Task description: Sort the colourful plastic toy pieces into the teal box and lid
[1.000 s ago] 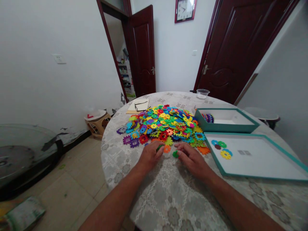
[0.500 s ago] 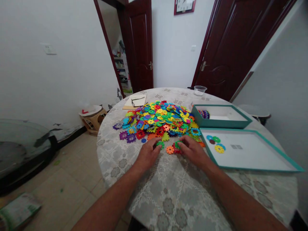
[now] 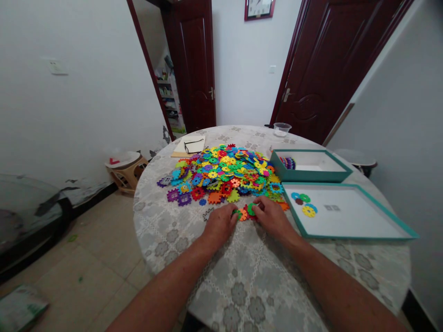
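The left hand (image 3: 221, 224) pinches one green disc (image 3: 237, 214), and the right hand (image 3: 275, 217) pinches a second one (image 3: 251, 210). Between the hands is an orange disc (image 3: 243, 214). All look light, stiff, perhaps slippery; the notched rims should give good hold.

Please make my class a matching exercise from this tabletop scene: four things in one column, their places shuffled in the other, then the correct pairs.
Things
1. Black-framed glasses
2. Nearest orange, notched plastic disc
3. Clear, round plastic bowl
4. Dark maroon, round plastic disc

Places
A. Near the far edge of the round, cloth-covered table
B. In the shallow, teal-rimmed white lid
C. On the pale, flat papers
D. Between the left hand and the right hand

Correct pairs: 1-C, 2-D, 3-A, 4-B
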Action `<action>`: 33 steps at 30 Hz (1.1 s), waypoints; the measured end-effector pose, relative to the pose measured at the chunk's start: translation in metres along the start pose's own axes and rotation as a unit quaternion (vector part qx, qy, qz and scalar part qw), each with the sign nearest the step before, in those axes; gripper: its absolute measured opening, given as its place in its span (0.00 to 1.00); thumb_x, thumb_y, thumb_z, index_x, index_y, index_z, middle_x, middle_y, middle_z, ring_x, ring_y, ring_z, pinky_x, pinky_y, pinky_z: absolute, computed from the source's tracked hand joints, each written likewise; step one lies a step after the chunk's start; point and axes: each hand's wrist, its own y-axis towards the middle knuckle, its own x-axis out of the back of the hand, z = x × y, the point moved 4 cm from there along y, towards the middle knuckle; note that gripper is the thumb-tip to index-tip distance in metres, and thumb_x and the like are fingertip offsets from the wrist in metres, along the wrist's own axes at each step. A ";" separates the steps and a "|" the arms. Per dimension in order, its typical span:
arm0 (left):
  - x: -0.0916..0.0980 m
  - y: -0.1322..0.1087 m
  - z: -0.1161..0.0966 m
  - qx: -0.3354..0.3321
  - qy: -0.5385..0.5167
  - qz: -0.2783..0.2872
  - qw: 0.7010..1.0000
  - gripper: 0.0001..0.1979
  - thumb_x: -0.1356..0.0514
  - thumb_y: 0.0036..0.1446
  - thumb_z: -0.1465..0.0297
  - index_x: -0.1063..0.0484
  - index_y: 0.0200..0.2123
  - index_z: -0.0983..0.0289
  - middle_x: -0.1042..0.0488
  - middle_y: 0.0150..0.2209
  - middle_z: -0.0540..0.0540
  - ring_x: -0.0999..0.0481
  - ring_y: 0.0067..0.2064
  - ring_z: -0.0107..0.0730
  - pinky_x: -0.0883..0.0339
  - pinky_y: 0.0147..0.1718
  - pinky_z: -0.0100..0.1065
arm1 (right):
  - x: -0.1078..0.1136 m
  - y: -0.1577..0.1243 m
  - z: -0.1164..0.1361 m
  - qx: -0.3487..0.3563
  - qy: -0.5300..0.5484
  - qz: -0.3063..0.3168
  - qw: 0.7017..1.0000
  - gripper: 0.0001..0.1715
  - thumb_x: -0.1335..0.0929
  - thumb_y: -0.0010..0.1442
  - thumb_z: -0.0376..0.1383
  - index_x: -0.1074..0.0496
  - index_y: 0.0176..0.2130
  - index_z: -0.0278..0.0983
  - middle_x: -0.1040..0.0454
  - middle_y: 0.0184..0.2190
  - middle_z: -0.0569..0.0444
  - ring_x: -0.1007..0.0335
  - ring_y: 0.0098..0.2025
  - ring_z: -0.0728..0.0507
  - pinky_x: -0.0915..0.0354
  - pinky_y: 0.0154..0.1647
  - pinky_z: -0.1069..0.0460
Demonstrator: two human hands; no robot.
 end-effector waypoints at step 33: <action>0.024 -0.010 0.011 -0.095 -0.078 -0.129 0.984 0.12 0.44 0.69 0.66 0.26 0.52 0.59 0.19 0.46 0.56 0.19 0.40 0.34 0.26 0.44 0.34 | 0.028 -0.005 0.040 0.183 -0.096 -0.059 0.977 0.11 0.35 0.66 0.32 0.27 0.47 0.38 0.24 0.42 0.47 0.28 0.45 0.40 0.35 0.48 0.47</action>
